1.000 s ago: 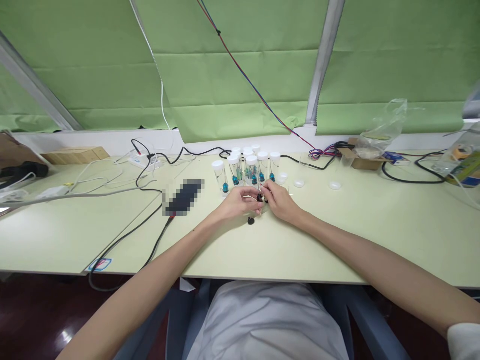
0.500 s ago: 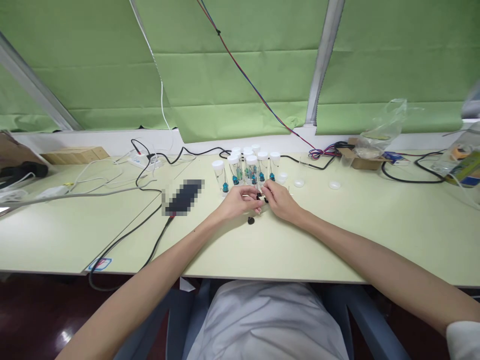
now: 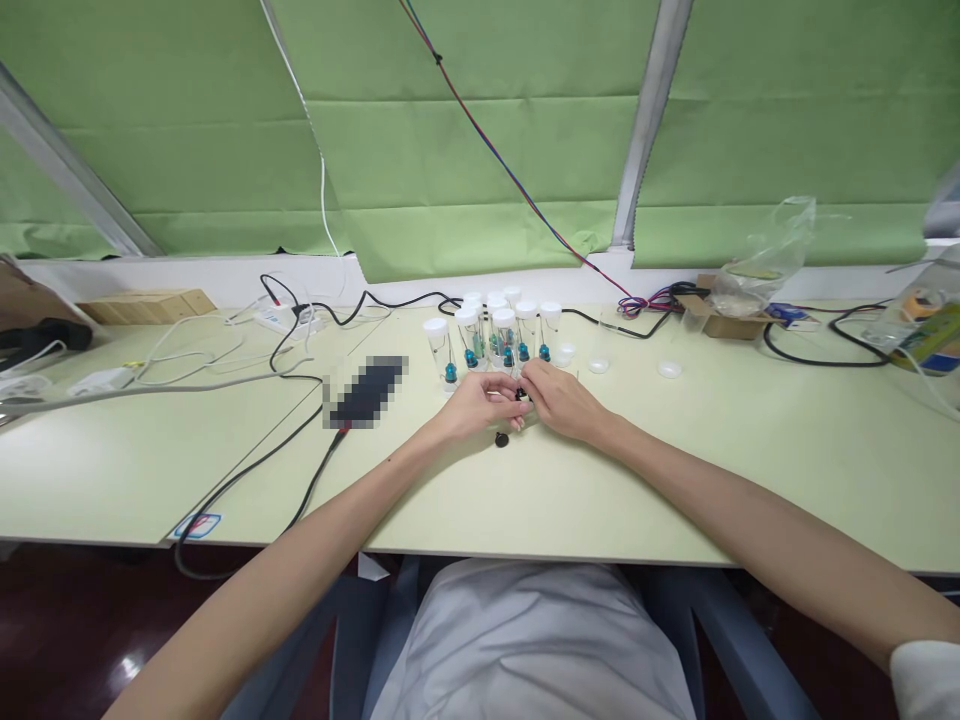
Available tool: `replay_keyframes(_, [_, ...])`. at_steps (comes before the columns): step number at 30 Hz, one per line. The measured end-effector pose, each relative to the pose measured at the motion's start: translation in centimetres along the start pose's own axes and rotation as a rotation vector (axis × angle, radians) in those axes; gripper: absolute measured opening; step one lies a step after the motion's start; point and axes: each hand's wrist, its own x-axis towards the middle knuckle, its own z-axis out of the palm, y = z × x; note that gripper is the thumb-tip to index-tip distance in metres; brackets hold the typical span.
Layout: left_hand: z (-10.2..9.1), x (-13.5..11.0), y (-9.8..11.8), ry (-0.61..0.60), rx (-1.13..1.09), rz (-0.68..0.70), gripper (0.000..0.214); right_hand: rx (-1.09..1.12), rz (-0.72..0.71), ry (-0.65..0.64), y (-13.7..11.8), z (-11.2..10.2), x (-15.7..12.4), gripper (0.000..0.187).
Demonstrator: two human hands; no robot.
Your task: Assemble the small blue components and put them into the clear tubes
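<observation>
My left hand [image 3: 480, 403] and my right hand [image 3: 559, 398] meet above the middle of the table, fingers bent and closed. Between their fingertips is a small black part [image 3: 523, 395]; its kind is too small to make out, and the fingers hide some of it. Just below my left hand a small round black piece [image 3: 502, 439] lies on the table. Directly behind the hands stand several clear tubes with white caps [image 3: 436, 328], each upright. Small teal parts [image 3: 450, 372] with thin stems show inside the tubes.
Loose white caps [image 3: 670, 370] lie right of the tubes. A dark pixelated slab [image 3: 369, 391] with a black cable is at left. White cables and a power strip [image 3: 276, 318] lie behind it. A cardboard box [image 3: 731, 322] with a plastic bag stands back right.
My right hand has shifted slightly left, closer to my left fingertips. The black part between the fingers shows in a slightly different position. The tubes and loose caps stay put.
</observation>
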Motion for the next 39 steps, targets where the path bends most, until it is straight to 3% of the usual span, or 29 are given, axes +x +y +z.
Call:
replay_keyframes(6, [0.03,0.14,-0.12,-0.013,-0.013,-0.007,0.049,-0.111,-0.090,-0.080,-0.04,-0.57,0.17,0.016])
replay_keyframes(12, [0.10,0.13,-0.24,-0.025,-0.010,0.004,0.045,-0.090,-0.079,-0.127,-0.22,-0.98,0.18,0.017])
replay_keyframes(21, [0.01,0.24,-0.55,-0.016,-0.055,0.013,0.047,0.007,-0.039,-0.099,-0.27,-0.93,0.25,0.025])
replay_keyframes(39, [0.22,0.03,-0.13,-0.029,-0.152,-0.011,0.049,0.126,-0.021,-0.048,0.14,-0.56,0.25,0.023])
